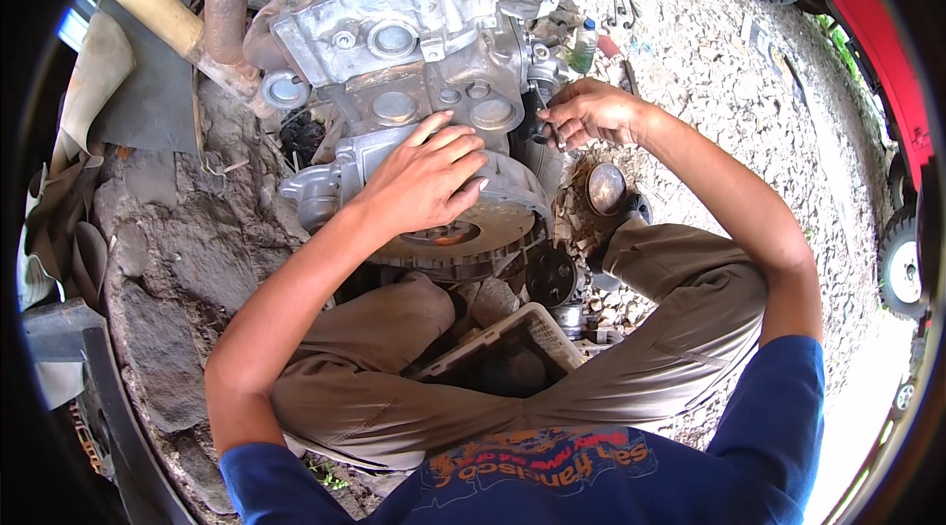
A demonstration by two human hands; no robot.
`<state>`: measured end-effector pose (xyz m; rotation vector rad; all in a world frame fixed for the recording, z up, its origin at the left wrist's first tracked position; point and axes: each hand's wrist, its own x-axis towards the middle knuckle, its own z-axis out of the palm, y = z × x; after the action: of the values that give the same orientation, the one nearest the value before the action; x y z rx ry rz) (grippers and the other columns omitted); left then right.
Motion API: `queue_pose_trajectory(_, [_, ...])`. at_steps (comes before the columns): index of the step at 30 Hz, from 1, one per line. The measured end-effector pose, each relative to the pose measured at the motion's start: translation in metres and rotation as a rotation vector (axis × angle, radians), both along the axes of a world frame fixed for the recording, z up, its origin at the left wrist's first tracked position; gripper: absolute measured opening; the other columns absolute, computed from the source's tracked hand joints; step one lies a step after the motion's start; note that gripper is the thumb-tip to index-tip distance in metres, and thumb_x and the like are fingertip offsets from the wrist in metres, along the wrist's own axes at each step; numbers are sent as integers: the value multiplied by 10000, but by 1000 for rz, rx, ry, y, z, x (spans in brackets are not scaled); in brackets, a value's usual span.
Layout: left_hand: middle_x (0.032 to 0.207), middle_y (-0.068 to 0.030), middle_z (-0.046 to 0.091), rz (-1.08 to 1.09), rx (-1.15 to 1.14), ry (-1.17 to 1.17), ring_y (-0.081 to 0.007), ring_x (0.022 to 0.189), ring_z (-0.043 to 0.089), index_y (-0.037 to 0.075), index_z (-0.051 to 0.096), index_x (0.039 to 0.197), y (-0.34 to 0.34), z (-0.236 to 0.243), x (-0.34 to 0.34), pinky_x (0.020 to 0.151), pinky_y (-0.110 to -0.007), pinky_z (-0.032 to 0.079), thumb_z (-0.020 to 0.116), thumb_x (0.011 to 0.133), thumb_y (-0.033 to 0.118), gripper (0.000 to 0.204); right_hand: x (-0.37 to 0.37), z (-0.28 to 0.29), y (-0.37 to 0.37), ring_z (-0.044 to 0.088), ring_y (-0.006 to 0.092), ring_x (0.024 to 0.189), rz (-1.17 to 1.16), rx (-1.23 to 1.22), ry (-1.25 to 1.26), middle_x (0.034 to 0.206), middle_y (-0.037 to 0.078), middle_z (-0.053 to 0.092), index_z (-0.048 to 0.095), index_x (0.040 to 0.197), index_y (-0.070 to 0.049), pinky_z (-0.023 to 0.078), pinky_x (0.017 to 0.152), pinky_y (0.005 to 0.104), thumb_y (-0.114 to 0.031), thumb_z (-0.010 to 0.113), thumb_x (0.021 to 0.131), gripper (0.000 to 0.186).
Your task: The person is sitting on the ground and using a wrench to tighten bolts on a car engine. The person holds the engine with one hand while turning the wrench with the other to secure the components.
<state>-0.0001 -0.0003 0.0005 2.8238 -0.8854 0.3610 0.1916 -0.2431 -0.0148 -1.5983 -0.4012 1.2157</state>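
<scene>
Engine has L hand on it, R hand alongside.

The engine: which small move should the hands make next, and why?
Perhaps the right hand should gently test the small dark part at its fingertips, because it is curled there, at the side of the engine, while the left hand rests on the engine's near end.
</scene>
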Motion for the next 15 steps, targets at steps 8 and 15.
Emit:
queue_pose_trajectory(8, [1202,-125,659,5,5,1,-278,1226,564,21,668,1087,0,0,1,1158,-495,333,643,912,219,266,-5,-4,-1,719,277,916,29,-40,-90,1013,213,704,609,1082,114,627,785,415,-241,709,942,394])
queue_pose_trajectory(15, [1208,-123,659,7,12,0,-276,1228,563,26,666,1100,1,-1,0,1159,-493,331,642,913,221,271,1,-5,-5,718,282,882,64,-43,-30,981,209,699,570,1112,146,641,775,407,-212,703,944,417])
